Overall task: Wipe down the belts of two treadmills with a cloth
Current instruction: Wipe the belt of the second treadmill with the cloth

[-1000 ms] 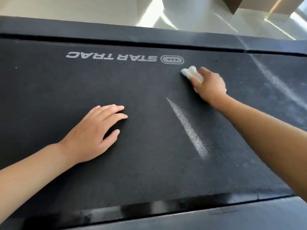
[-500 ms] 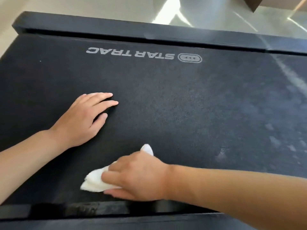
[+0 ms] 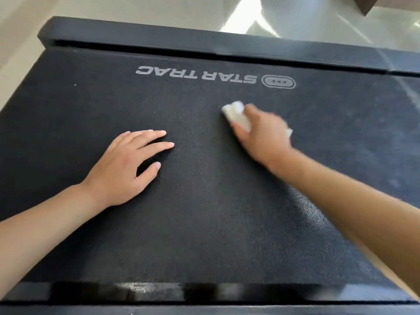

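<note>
Treadmill belt (image 3: 204,235) fills most of the view, black, textured, with a glare streak on the side nearest the right forearm. All places below are given relative to the STAR TRAC logo (image 3: 197,75) printed upside down near the belt's far edge.

Far side rail (image 3: 204,45) runs just beyond the logo, a dark gap between rail and belt. Near rail (image 3: 159,292) is glossy, well on the camera side of the logo. Pale floor (image 3: 113,10) lies past the far rail. Bare belt is open left of the logo out to the belt's left edge, and between the two hands.

Left hand (image 3: 122,169) lies flat on the belt, well to the camera side of the logo, fingers straight and slightly spread, holding nothing.

Right hand (image 3: 261,135) is motion-blurred, near the logo's oval badge end, fingers curled over the white cloth (image 3: 235,113), pressing it on the belt. The cloth sticks out past the fingertips toward the logo, not touching it.
</note>
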Motion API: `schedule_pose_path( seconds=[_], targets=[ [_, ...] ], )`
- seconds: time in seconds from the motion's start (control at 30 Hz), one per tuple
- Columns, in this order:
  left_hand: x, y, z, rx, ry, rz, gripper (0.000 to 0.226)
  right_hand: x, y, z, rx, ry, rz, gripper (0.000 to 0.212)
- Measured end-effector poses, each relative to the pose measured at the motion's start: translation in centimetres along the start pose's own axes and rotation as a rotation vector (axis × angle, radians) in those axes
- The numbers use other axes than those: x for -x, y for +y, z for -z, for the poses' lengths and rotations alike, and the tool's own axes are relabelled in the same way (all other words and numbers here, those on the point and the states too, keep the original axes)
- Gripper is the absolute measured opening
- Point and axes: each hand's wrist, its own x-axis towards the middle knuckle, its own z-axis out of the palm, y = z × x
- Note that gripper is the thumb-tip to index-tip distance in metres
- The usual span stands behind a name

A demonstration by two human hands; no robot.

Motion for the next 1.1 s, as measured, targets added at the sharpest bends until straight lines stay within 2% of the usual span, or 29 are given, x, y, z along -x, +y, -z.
schedule_pose_path(
  seconds=[0.1, 0.17, 0.23, 0.33, 0.4, 0.57, 0.6, 0.67, 0.77, 0.87, 0.97, 1.1],
  targets=[
    [0.0, -0.4, -0.3, 0.028, 0.046, 0.002, 0.05, 6.1, -9.0, -0.3, -0.161, -0.109, 0.337, 0.023],
    [0.1, -0.8, -0.3, 0.095, 0.112, 0.096, 0.05, 9.3, -13.3, -0.6, -0.263, -0.201, 0.537, 0.023],
    [0.3, -1.0, -0.3, 0.137, 0.163, 0.162, 0.051, 10.5, -14.5, -1.1, -0.299, -0.239, 0.654, 0.026],
    [0.4, -0.9, -0.5, 0.128, 0.16, 0.164, 0.048, 8.9, -11.6, -1.1, -0.248, -0.24, 0.702, 0.026],
    [0.6, -0.6, -0.4, 0.118, 0.136, 0.172, 0.047, 5.8, -7.8, -0.8, -0.204, -0.173, 0.553, 0.026],
    [1.4, 0.2, 0.1, 0.1, 0.066, 0.173, 0.058, -3.0, 4.8, 0.5, 0.022, 0.049, -0.193, 0.038],
    [1.4, 0.2, 0.1, 0.101, 0.065, 0.177, 0.058, -3.4, 5.7, 0.5, 0.038, 0.063, -0.272, 0.037],
    [1.4, 0.2, 0.1, 0.107, 0.071, 0.184, 0.058, -3.2, 5.0, 0.0, 0.082, 0.07, -0.286, 0.032],
    [1.3, 0.1, 0.2, 0.13, 0.077, 0.193, 0.057, -0.2, -0.8, -0.4, 0.018, 0.018, -0.108, 0.026],
    [1.2, -0.5, 0.1, 0.17, 0.074, 0.18, 0.054, 6.3, -8.9, -0.6, -0.169, -0.104, 0.229, 0.027],
    [1.2, -2.1, 0.3, 0.026, 0.066, 0.075, 0.051, 13.1, -15.4, -0.9, -0.302, -0.182, 0.608, 0.026],
    [1.5, -4.4, 1.6, -0.081, 0.024, 0.068, 0.054, 13.6, -15.7, -1.3, -0.303, -0.274, 0.893, 0.02]
  ],
)
